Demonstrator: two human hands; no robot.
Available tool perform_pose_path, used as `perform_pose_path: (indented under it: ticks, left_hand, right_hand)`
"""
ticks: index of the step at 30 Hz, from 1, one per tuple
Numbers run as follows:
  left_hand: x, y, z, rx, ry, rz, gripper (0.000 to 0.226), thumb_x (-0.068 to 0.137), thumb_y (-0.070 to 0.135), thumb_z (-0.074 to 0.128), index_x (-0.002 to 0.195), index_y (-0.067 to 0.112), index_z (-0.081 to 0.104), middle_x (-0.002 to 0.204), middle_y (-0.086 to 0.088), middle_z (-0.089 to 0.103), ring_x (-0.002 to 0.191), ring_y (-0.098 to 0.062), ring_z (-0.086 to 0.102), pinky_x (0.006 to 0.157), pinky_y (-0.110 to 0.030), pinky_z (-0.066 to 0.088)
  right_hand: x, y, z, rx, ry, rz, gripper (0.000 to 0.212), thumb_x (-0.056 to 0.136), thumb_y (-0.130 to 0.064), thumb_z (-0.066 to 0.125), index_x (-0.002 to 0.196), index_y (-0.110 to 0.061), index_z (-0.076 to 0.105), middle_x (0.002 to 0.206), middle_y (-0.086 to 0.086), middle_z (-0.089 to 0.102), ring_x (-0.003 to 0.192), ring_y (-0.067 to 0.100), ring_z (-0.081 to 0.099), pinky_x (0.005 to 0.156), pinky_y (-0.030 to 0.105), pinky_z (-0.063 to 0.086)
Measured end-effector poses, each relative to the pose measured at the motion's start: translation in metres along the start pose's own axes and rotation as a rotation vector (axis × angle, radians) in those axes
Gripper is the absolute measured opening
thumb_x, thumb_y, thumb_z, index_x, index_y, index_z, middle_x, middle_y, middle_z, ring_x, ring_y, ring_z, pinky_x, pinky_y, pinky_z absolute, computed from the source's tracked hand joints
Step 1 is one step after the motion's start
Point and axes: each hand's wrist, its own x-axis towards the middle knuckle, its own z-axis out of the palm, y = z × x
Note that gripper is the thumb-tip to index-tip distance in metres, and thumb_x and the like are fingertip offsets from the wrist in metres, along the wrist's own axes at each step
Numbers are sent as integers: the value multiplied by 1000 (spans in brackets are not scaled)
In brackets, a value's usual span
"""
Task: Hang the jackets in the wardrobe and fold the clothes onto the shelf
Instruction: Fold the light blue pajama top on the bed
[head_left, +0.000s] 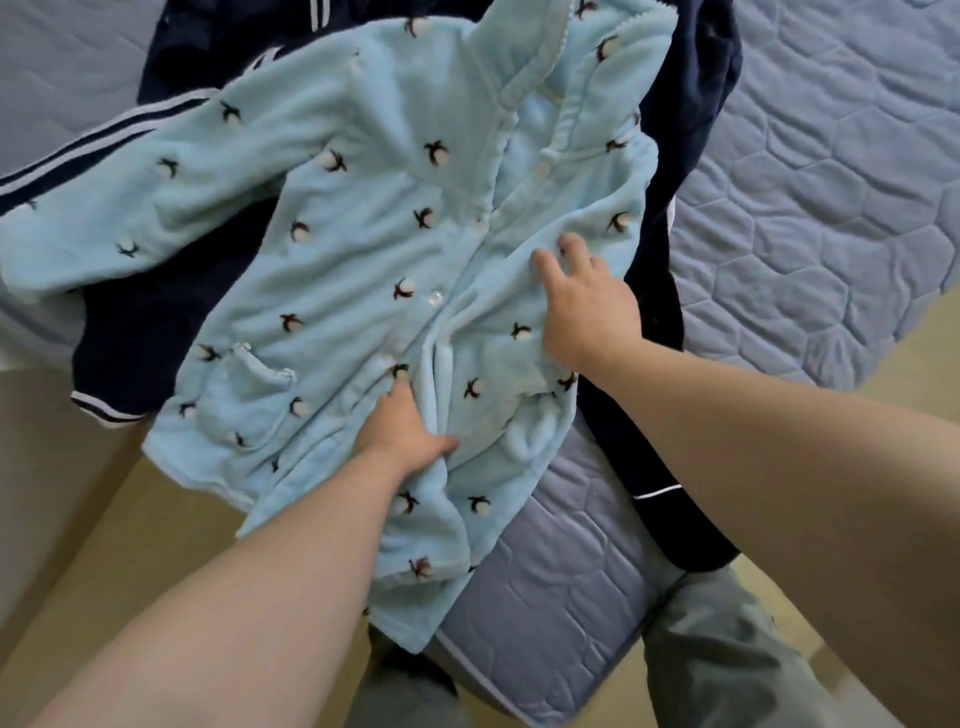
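Note:
A light blue fleece jacket (363, 218) with small dark-and-white motifs and white buttons lies spread face up on the corner of the bed. My left hand (400, 431) grips a bunched fold of its front near the lower buttons. Higher up, my right hand (582, 301) rests flat on the jacket's right front panel, fingers spread. Under it lies a navy jacket (150, 338) with white stripes on its sleeve and hem, mostly covered.
The bed has a grey-blue quilted cover (831, 208), whose corner points toward me. More navy cloth (665, 467) hangs over the bed's right edge. Beige floor (78, 493) shows on both sides, and my grey trouser legs (727, 649) stand against the corner.

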Motion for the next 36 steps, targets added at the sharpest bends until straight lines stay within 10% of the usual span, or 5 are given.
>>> perform_pose_path:
  ticks: [8,20,29,31,36]
  left_hand:
    - [-33,44,28,99,494,532,15,78,24,71,87,16,61,86,-6,62,82,-30,59,73,-34,39]
    - [-31,175,77,-1856,-196,-594,33,85,39,75,105,15,69,94,7,74,82,-6,68,74,-21,48]
    - [-36,181,111,-1460,-234,-555,29,86,48,72,88,20,66,54,-3,41,46,-20,36,58,-26,55]
    - [-40,171,124,-1190,-255,-516,65,87,58,66,115,0,64,103,-26,68,86,-37,70,83,-46,58]
    - [-26,165,119,-1043,-369,-538,53,89,62,62,100,11,67,62,1,52,43,-10,39,46,-21,36]
  right_hand:
    - [39,20,-24,42,2,139,54,88,-16,49,140,-18,35,139,9,37,98,38,57,63,40,38]
    - [67,82,-42,76,-162,-68,27,90,-45,51,91,-18,58,98,2,53,87,26,49,73,34,39]
    - [73,121,-64,28,-248,-13,35,90,-44,40,87,-19,64,88,3,59,86,27,52,65,33,40]
    - [71,126,-61,-60,-214,-2,34,89,-41,38,84,-16,61,86,5,56,86,31,52,63,33,39]
    - [59,116,-42,-146,-276,100,20,90,-23,41,99,-14,57,98,8,51,89,34,50,68,38,40]
